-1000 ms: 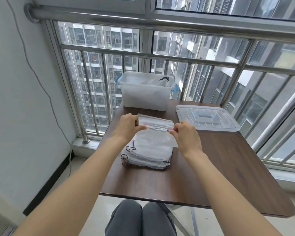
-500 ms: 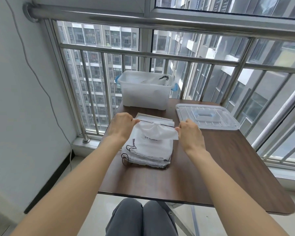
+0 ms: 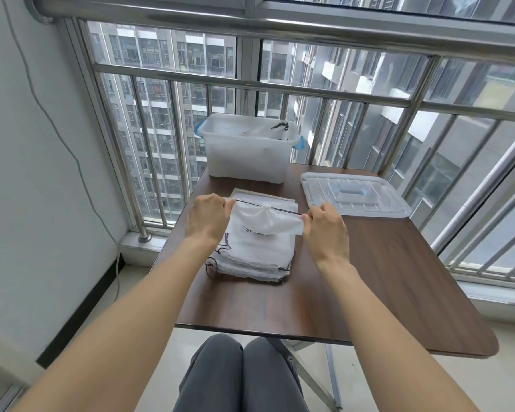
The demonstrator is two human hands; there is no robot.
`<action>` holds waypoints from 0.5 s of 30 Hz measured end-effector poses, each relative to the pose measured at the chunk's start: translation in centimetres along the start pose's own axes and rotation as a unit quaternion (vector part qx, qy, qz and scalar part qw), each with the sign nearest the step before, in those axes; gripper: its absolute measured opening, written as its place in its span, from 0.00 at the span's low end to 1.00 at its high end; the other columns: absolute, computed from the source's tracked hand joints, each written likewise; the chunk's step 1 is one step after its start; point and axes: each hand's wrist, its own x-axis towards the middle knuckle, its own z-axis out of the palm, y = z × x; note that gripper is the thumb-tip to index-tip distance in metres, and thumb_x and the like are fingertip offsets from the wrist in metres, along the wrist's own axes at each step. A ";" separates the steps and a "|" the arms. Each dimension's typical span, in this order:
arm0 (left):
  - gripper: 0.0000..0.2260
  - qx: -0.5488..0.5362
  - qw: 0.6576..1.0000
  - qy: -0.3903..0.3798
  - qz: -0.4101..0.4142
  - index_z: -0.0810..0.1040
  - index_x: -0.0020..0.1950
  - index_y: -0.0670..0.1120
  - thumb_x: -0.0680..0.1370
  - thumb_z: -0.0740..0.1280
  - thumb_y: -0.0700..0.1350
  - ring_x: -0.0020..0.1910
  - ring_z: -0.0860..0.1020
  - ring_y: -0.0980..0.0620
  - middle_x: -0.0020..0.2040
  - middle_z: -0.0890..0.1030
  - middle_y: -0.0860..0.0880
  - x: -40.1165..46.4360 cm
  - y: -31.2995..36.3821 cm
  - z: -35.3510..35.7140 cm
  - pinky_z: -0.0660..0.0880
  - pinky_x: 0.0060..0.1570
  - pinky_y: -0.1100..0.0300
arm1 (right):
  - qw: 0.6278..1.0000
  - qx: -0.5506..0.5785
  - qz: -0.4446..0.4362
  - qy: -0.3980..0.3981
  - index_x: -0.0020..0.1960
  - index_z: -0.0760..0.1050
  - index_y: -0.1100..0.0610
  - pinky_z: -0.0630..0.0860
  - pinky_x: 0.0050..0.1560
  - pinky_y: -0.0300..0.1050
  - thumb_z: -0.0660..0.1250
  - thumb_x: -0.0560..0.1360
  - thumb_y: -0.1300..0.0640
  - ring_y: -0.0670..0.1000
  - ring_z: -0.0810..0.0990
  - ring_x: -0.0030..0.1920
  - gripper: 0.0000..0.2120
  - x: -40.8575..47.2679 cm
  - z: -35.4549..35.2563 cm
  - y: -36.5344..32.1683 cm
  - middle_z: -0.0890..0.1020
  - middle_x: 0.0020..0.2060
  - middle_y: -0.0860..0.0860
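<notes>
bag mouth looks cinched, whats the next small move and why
Probably lift the drawstring bag back toward the open bin. Its mouth is bunched tight at the middle of the black cord, which the left hand and right hand pinch taut at either end, so little closing seems left; the bin already holds a similar corded bag.

High-rise apartment balcony, steel railing, table
</notes>
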 end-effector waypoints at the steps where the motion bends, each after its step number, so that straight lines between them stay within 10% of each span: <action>1: 0.23 -0.002 1.000 -0.002 -0.006 0.67 0.28 0.41 0.81 0.58 0.51 0.39 0.73 0.42 0.31 0.72 0.44 0.0 0.0 -0.1 0.71 0.42 0.54 | 1.000 0.007 0.007 -0.004 0.48 0.76 0.65 0.72 0.48 0.49 0.61 0.78 0.56 0.59 0.75 0.48 0.12 0.0 0.0 -0.1 0.76 0.46 0.58; 9: 0.22 -0.117 0.979 -0.095 -0.138 0.60 0.25 0.46 0.78 0.62 0.48 0.27 0.64 0.48 0.21 0.63 0.51 -0.5 0.0 -0.5 0.58 0.27 0.59 | 0.970 0.183 0.131 -0.091 0.41 0.76 0.61 0.65 0.44 0.42 0.64 0.75 0.56 0.54 0.73 0.46 0.09 1.1 -0.3 -0.1 0.76 0.46 0.57; 15: 0.20 -0.422 0.852 -0.230 -0.206 0.66 0.29 0.46 0.80 0.61 0.49 0.30 0.68 0.53 0.31 0.73 0.50 -0.7 1.6 -1.2 0.63 0.36 0.62 | 0.859 0.435 0.237 -0.131 0.37 0.68 0.58 0.68 0.29 0.39 0.58 0.79 0.59 0.47 0.77 0.22 0.11 0.8 -1.3 -2.0 0.78 0.29 0.52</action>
